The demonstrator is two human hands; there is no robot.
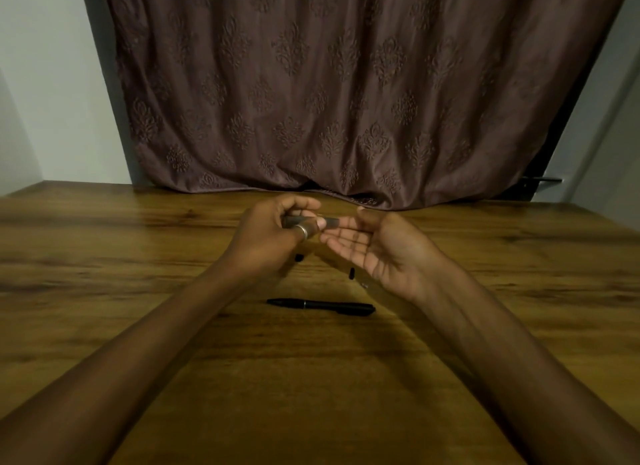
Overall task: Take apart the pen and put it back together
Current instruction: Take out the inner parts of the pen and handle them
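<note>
My left hand (273, 230), with a ring on the thumb, grips a greyish translucent pen barrel (329, 222) held level above the table. Its free end points right, toward my right hand (377, 249). That hand is palm up with fingers apart, just under and beside the barrel's end, holding nothing I can see. On the table below lie two small black pen parts (298, 257) (352, 273). A whole black pen (322, 306) lies crosswise nearer to me. The picture is blurred by motion.
The wooden table (138, 291) stretches wide on both sides. A brown patterned curtain (329, 100) hangs behind its far edge and touches the tabletop. A dark handle (540, 180) sticks out at the right.
</note>
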